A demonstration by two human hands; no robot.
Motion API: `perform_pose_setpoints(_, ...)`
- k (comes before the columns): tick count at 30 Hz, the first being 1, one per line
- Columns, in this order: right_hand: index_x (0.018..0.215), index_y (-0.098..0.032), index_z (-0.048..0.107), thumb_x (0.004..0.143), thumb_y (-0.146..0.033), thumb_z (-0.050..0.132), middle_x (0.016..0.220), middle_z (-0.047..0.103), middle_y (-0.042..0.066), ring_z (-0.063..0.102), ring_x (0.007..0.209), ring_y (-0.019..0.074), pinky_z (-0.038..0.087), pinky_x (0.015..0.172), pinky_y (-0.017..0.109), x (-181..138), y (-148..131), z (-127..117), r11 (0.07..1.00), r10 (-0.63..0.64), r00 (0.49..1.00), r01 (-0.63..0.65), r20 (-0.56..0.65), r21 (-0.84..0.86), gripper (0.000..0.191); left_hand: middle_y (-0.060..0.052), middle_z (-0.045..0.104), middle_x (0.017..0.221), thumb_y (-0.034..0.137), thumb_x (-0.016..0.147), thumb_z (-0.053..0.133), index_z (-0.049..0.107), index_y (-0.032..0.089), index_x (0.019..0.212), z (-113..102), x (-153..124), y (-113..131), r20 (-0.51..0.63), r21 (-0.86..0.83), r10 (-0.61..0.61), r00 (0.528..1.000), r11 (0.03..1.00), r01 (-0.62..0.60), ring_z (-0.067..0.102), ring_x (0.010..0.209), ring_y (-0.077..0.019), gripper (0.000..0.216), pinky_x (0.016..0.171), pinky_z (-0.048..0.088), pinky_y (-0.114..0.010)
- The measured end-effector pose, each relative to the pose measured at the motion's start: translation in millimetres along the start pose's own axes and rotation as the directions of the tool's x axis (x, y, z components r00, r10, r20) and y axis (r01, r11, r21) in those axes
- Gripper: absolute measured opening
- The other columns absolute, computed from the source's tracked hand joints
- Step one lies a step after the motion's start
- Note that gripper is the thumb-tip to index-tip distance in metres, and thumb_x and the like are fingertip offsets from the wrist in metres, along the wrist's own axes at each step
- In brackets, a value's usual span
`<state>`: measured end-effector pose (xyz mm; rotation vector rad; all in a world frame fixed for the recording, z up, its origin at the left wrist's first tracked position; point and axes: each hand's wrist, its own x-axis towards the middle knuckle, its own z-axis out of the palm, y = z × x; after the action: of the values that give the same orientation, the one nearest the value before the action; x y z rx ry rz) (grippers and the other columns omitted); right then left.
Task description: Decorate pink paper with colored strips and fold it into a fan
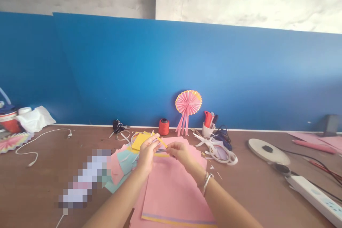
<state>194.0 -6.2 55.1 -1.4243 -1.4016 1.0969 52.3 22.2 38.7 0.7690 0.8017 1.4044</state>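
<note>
Over the pink paper sheets (173, 188), my left hand (148, 150) and my right hand (181, 154) come close together. A narrow yellow paper strip (161, 142) runs between them. The left fingers hold its upper end, while the right thumb and fingers pinch the lower end. Something thin and grey lies just below the strip between the hands; I cannot make out what it is. Yellow paper (139, 141) lies behind my left hand. Pink and teal paper pieces (125, 162) are to its left. Violet and yellow edges show along the near side of the pink sheet.
A pink pleated paper rosette (188, 103) leans on the blue panel (128, 67). Near it stand a red thread spool (164, 127) and a white cup (207, 130) of tools. White ribbon (217, 153), a round beige disc (268, 151) and a power strip (312, 196) lie rightward.
</note>
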Motion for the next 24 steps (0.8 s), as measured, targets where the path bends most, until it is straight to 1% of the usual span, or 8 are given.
perform_pose_setpoints(4, 0.077, -0.019, 0.061, 0.071, -0.026, 0.055, 0.080, 0.063, 0.001, 0.056, 0.073, 0.0137, 0.041, 0.062, 0.023, -4, 3, 0, 0.999, -0.020, 1.000, 0.020, 0.013, 0.032, 0.010, -0.007, 0.069, 0.091, 0.014, 0.064, 0.063, 0.065, 0.013, 0.099, 2, -3, -1, 0.022, -0.036, -0.032, 0.999, 0.999, 0.033, 0.064, 0.090, -0.0182, 0.036, 0.088, 0.048, -0.032)
perform_pose_setpoints(7, 0.087, -0.019, 0.061, 0.070, -0.026, 0.058, 0.088, 0.064, 0.002, 0.057, 0.076, 0.0138, 0.040, 0.062, 0.022, -8, 1, 2, 0.997, -0.015, 0.998, 0.009, 0.064, 0.080, 0.019, -0.007, 0.069, 0.090, 0.013, 0.065, 0.063, 0.065, 0.013, 0.101, 2, -4, -3, 0.042, -0.062, -0.035, 0.999, 0.997, 0.037, 0.065, 0.087, -0.0173, 0.036, 0.089, 0.048, -0.032)
perform_pose_setpoints(10, 0.079, -0.017, 0.059, 0.072, -0.029, 0.056, 0.079, 0.061, 0.002, 0.055, 0.071, 0.0128, 0.040, 0.062, 0.022, -8, 1, 3, 0.996, -0.024, 0.999, 0.022, 0.021, 0.086, 0.015, -0.007, 0.069, 0.089, 0.013, 0.065, 0.063, 0.063, 0.012, 0.104, 3, -5, -5, 0.068, -0.070, -0.050, 0.996, 0.996, 0.055, 0.065, 0.084, -0.0166, 0.038, 0.089, 0.048, -0.033)
perform_pose_setpoints(13, 0.068, -0.017, 0.055, 0.073, -0.028, 0.052, 0.067, 0.055, -0.001, 0.050, 0.063, 0.0111, 0.038, 0.058, 0.021, -7, 4, 1, 0.999, -0.030, 0.999, 0.031, -0.033, 0.026, 0.012, -0.007, 0.069, 0.089, 0.012, 0.065, 0.062, 0.063, 0.012, 0.103, 5, -7, -3, 0.067, -0.069, -0.058, 0.996, 0.996, 0.063, 0.065, 0.083, -0.0161, 0.038, 0.089, 0.048, -0.033)
perform_pose_setpoints(18, 0.063, -0.017, 0.052, 0.067, -0.021, 0.049, 0.060, 0.049, -0.003, 0.042, 0.055, 0.0090, 0.032, 0.052, 0.021, -3, 10, -5, 0.991, -0.078, 0.997, 0.080, 0.024, -0.108, 0.007, -0.008, 0.066, 0.104, 0.009, 0.064, 0.061, 0.067, 0.013, 0.094, 8, -9, 4, 0.006, -0.086, -0.023, 1.000, 0.996, 0.024, 0.063, 0.091, -0.0163, 0.031, 0.091, 0.047, -0.031)
perform_pose_setpoints(20, 0.056, -0.017, 0.049, 0.067, -0.020, 0.047, 0.054, 0.046, -0.004, 0.041, 0.053, 0.0095, 0.031, 0.051, 0.021, -1, 12, -9, 0.967, -0.073, 0.997, 0.066, -0.022, -0.245, 0.011, -0.008, 0.065, 0.107, 0.008, 0.064, 0.060, 0.067, 0.013, 0.093, 9, -9, 5, -0.003, -0.090, -0.022, 1.000, 0.996, 0.022, 0.063, 0.093, -0.0174, 0.030, 0.091, 0.047, -0.031)
perform_pose_setpoints(22, 0.050, -0.018, 0.046, 0.069, -0.020, 0.046, 0.051, 0.046, -0.002, 0.043, 0.053, 0.0115, 0.031, 0.051, 0.023, 2, 13, -13, 0.903, -0.061, 0.988, -0.006, -0.144, -0.429, 0.019, -0.008, 0.066, 0.105, 0.008, 0.064, 0.058, 0.067, 0.012, 0.092, 9, -9, 6, -0.002, -0.100, -0.030, 1.000, 0.995, 0.030, 0.063, 0.094, -0.0180, 0.030, 0.090, 0.047, -0.031)
perform_pose_setpoints(24, 0.054, -0.017, 0.053, 0.069, -0.018, 0.046, 0.058, 0.054, 0.003, 0.049, 0.060, 0.0147, 0.034, 0.055, 0.025, 3, 13, -16, 0.847, -0.110, 0.957, -0.051, -0.267, -0.530, 0.016, -0.008, 0.067, 0.102, 0.007, 0.064, 0.057, 0.067, 0.012, 0.092, 9, -9, 6, 0.001, -0.113, -0.042, 0.999, 0.993, 0.042, 0.064, 0.093, -0.0179, 0.030, 0.090, 0.048, -0.031)
